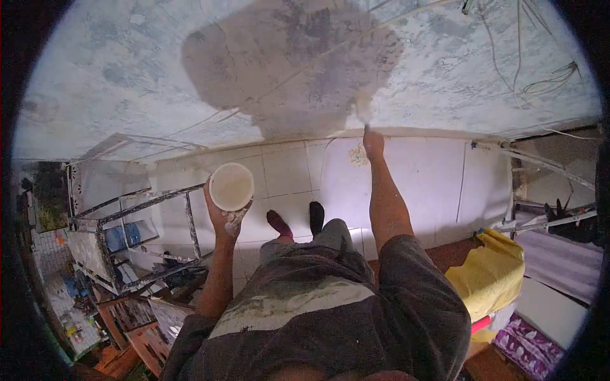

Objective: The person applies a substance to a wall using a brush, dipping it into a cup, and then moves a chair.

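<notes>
My left hand (223, 219) is wrapped round a white tub (250, 184) and holds it out in front of me at the left. Pale cream liquid fills part of the tub, and whitish smears mark my fingers and wrist. With my arm stretched forward, my right hand (375, 145) is closed on the handle of a paintbrush (363, 113). The brush's pale bristles overlap the wall (432, 82), at the edge of a large dark patch of shadow. The wall's surface is patchy white and blue-grey.
A paint-spattered metal frame (192, 222) stands at the left. Thin cables (518, 51) hang across the wall. Light tiles (289, 171) cover the floor, with a pale sheet (438, 184) at the right. Near my right elbow is a yellow cloth (489, 273); a purple patterned cloth (530, 340) lies beyond.
</notes>
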{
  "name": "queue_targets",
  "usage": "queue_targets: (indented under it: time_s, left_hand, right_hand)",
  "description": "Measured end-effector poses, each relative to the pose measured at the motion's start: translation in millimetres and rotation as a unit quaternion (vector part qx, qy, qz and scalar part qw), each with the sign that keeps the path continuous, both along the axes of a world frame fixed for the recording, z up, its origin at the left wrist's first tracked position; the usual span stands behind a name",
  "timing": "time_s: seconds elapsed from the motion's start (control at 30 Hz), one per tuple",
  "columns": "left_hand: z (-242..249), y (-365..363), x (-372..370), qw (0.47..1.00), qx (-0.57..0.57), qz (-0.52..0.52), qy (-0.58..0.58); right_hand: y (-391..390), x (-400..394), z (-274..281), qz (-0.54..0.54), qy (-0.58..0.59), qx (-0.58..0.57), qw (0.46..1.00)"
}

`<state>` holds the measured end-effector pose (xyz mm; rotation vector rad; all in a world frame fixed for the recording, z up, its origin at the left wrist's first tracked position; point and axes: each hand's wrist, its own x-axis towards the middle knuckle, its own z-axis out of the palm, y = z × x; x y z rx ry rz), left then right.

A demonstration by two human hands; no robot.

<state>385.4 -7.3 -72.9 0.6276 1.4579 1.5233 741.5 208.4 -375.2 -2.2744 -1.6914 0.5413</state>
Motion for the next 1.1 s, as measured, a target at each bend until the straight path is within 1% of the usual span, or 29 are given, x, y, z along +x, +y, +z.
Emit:
queue_targets:
  time_s: [0.03, 0.1, 0.13, 0.2, 0.27, 0.33, 0.37, 0.4, 0.43, 0.47, 0.5, 0.53, 0.57, 0.6, 0.63, 0.67, 0.7, 0.73, 0.77, 0.8, 0.83, 0.87, 0.9, 0.93, 0.97, 1.0, 1.03, 1.07, 1.1]
  left_hand:
    - [-1, -1, -1, 1.0, 0.004, 0.0, 0.0]
    - [-11, -4, -7, 0.981, 0.029, -0.071, 0.181]
    - [-14, -2, -10, 0.981, 0.036, -0.069, 0.18]
    - [-21, -2, -13, 0.975, 0.045, -0.089, 0.199]
    - [-30, -6, -17, 0.971, 0.053, -0.087, 0.216]
    - [-24, -3, -18, 0.965, 0.063, -0.087, 0.238]
    - [-15, -2, -11, 0.974, 0.062, -0.08, 0.201]
    - [-9, -4, -4, 0.982, 0.058, -0.069, 0.163]
    - [-11, -8, -2, 0.983, 0.058, -0.051, 0.169]
    - [-16, -9, -4, 0.995, 0.049, -0.057, 0.061]
    - [-19, -8, -11, 0.996, 0.05, -0.059, -0.043]
    - [-26, -7, -17, 0.995, 0.065, -0.081, 0.013]
    - [-29, -6, -20, 0.989, 0.078, -0.103, 0.071]
    - [-22, -4, -18, 0.982, 0.107, -0.098, 0.121]
    - [-16, -4, -16, 0.972, 0.132, -0.097, 0.167]
    - [-13, -6, -19, 0.97, 0.142, -0.078, 0.179]
    - [-12, -9, -23, 0.962, 0.11, -0.081, 0.237]
    - [-12, -12, -26, 0.949, 0.075, -0.086, 0.293]
    - [-24, -14, -28, 0.947, 0.082, -0.067, 0.303]
    - [-43, -13, -36, 0.99, 0.109, -0.045, 0.079]
    - [-52, -10, -45, 0.979, 0.139, -0.03, -0.147]
    - [-20, -18, -42, 0.991, 0.114, -0.037, 0.058]
    - [13, -27, -38, 0.961, 0.081, -0.037, 0.261]
    - [-42, -25, -53, 0.99, 0.097, -0.021, 0.104]
    - [-92, -14, -73, 0.992, 0.113, -0.012, -0.056]
    - [-66, -14, -76, 0.99, 0.132, -0.009, -0.045]
    - [-20, -30, -62, 0.988, 0.143, -0.016, 0.057]
    - [9, -41, -56, 0.976, 0.15, -0.02, 0.157]
    - [15, -43, -62, 0.973, 0.163, -0.019, 0.163]
  right_hand:
    - [-3, 3, 3, 0.0, 0.0, 0.004, 1.0]
    - [-13, 6, 22, 0.102, 0.009, -0.035, 0.994]
    - [-3, 8, 49, 0.103, 0.006, -0.027, 0.994]
    - [14, 9, 135, -0.037, 0.108, -0.039, 0.993]
    - [51, 31, 180, 0.009, 0.011, 0.063, 0.998]
    - [24, 13, 302, -0.009, 0.087, 0.146, 0.985]
    - [16, 12, 339, -0.012, 0.086, 0.189, 0.978]
    - [11, 11, 363, -0.01, 0.085, 0.229, 0.97]
    - [12, 15, 375, 0.009, 0.094, 0.278, 0.956]
    - [18, 19, 384, 0.029, 0.111, 0.329, 0.937]
    - [18, 12, 398, -0.018, 0.23, 0.293, 0.928]
    - [16, 3, 406, -0.058, 0.347, 0.245, 0.903]
    - [19, -6, 395, -0.053, 0.351, 0.293, 0.888]
    - [21, -14, 372, -0.053, 0.354, 0.342, 0.869]
    - [18, -21, 342, -0.042, 0.34, 0.364, 0.866]
    - [16, -24, 303, -0.022, 0.29, 0.347, 0.891]
    - [18, -26, 241, -0.023, 0.211, 0.35, 0.913]
    - [8, -28, 202, -0.021, 0.319, 0.253, 0.913]
    - [-9, -35, 174, 0.023, 0.25, 0.272, 0.929]
    - [-15, -33, 128, 0.018, 0.212, 0.238, 0.948]
    - [-17, -30, 72, -0.065, 0.239, 0.091, 0.964]
    - [-40, -43, 93, 0.015, 0.082, -0.032, 0.996]
    - [-59, -47, 54, 0.112, 0.163, 0.167, 0.966]
    - [-71, -48, 31, 0.192, 0.135, 0.144, 0.961]
    - [-93, -55, 41, 0.294, 0.045, 0.199, 0.934]
    - [-91, -60, 55, 0.42, -0.11, -0.113, 0.894]
    - [-105, -59, 33, 0.486, -0.151, 0.063, 0.859]
    - [-102, -66, 21, 0.487, -0.129, 0.007, 0.864]
    - [-106, -66, 22, 0.479, 0.023, 0.029, 0.877]
